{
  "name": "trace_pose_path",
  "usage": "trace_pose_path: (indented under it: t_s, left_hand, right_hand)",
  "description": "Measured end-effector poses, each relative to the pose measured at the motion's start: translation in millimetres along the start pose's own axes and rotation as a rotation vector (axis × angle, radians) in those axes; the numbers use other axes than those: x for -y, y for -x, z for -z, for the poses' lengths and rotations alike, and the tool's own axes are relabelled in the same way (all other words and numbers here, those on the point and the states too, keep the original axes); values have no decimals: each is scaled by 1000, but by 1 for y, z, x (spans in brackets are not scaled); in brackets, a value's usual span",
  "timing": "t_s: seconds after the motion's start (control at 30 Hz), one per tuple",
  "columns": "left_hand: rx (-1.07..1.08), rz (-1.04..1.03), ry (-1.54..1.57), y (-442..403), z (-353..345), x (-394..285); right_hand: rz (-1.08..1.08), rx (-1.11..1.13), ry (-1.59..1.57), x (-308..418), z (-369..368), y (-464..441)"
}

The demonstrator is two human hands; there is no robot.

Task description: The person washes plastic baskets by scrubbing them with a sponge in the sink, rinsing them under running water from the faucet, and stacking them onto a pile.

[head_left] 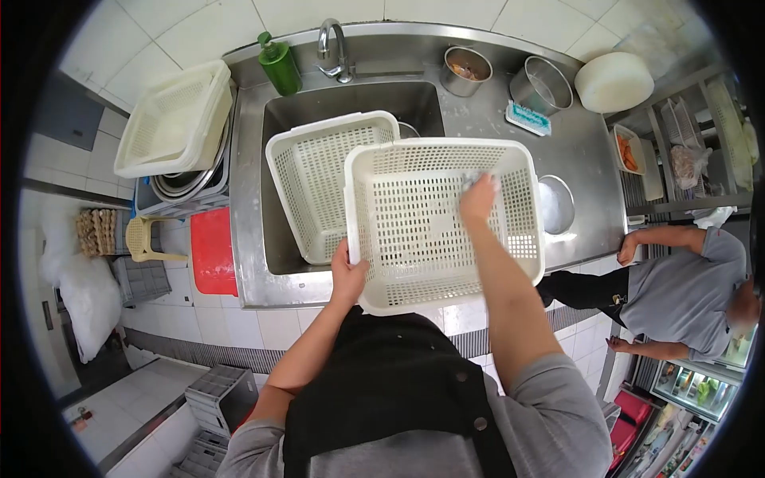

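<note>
A large white plastic basket (438,299) with a perforated bottom is held over the right part of the steel sink and its counter. My left hand (348,277) grips its left edge near the lower corner, fingers round the rim. Inside the basket, my right hand (478,199) is closed on something greyish, too small to make out, against the perforated bottom. A second white basket (307,187) sits tilted in the sink (275,103), partly covered by the first one.
Behind the sink are a faucet (333,49) and a green bottle (279,65). Metal pots (542,86), a teal brush (527,119) and a round metal bowl (555,205) stand on the right. Stacked white baskets (175,119) are at left. Another person (677,279) stands at right.
</note>
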State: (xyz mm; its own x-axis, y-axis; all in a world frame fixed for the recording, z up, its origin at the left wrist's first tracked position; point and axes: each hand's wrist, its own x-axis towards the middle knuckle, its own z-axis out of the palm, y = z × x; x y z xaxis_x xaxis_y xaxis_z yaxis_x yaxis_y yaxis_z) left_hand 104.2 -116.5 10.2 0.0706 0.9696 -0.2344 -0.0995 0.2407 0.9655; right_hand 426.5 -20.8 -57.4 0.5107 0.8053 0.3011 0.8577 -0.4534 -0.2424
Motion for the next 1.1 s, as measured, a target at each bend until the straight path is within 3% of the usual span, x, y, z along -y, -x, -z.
trace_pose_path:
  t_s: [0.03, 0.07, 0.1, 0.13, 0.2, 0.23, 0.3, 0.33, 0.4, 0.47, 0.53, 0.6, 0.67, 0.73, 0.8, 0.83, 0.87, 0.9, 0.93, 0.97, 1.03, 1.07, 1.1]
  left_hand:
    - [1, -8, -1, -2, -2, -1]
    - [-13, 9, 11, -2, -2, -1]
    - [-27, 30, 24, -2, -3, -1]
    - [-25, 37, 23, -3, -2, -3]
    - [9, 40, -39, -5, -1, -7]
    - [11, 45, -38, -8, 1, -6]
    - [31, 116, -57, -15, 6, -2]
    - [31, 113, -55, -14, 5, 0]
    - [-10, -16, -84, -11, 3, 0]
    - [-11, -46, -84, -10, -4, -6]
    - [-13, -65, -86, -7, -5, -6]
    - [27, 17, 6, -11, -1, -6]
    - [24, 16, -26, -13, 2, -11]
    - [13, 21, -52, -16, 4, -11]
    - [43, -57, -46, -20, 4, -6]
    - [45, -61, -46, -21, 3, -8]
    - [51, -38, -27, -22, 2, -12]
    - [53, -16, -7, -22, 1, -15]
    - [50, -21, -6, -22, 2, -15]
    - [53, -16, -17, -21, 3, -13]
    - [77, -9, -36, -20, 5, -13]
    - [51, -9, -31, -18, 2, -14]
    - [22, -8, -22, -17, -1, -14]
  right_hand:
    - [-20, -130, 80, 16, -23, 20]
    - [-192, 451, -297, 45, 4, 26]
    - [2, 302, -300, 54, -35, 52]
    - [224, 210, -321, 77, -23, 73]
    - [434, 298, -447, 104, -13, 86]
    - [431, 301, -443, 110, -4, 93]
    - [548, 700, -632, 117, 15, 103]
    - [550, 698, -631, 115, 24, 97]
    - [633, 941, -552, 101, 38, 78]
    - [727, 866, -536, 103, 16, 55]
    - [655, 566, -569, 118, 1, 38]
    - [593, 570, -567, 126, 5, 54]
    - [550, 735, -581, 119, 19, 88]
    - [763, 985, -621, 94, 59, 102]
    - [1010, 1056, -605, 44, 24, 113]
    - [366, 1318, -635, 52, 72, 83]
    - [315, 1137, -662, 25, 54, 67]
    - [78, 1028, -699, 2, 55, 37]
    - [136, 836, -413, -15, 58, 14]
    - [138, 833, -416, -12, 53, 8]
    - [205, 335, -259, -11, 36, 13]
    - [185, 374, -319, 2, 18, 30]
    - [369, 444, -504, 25, 21, 60]
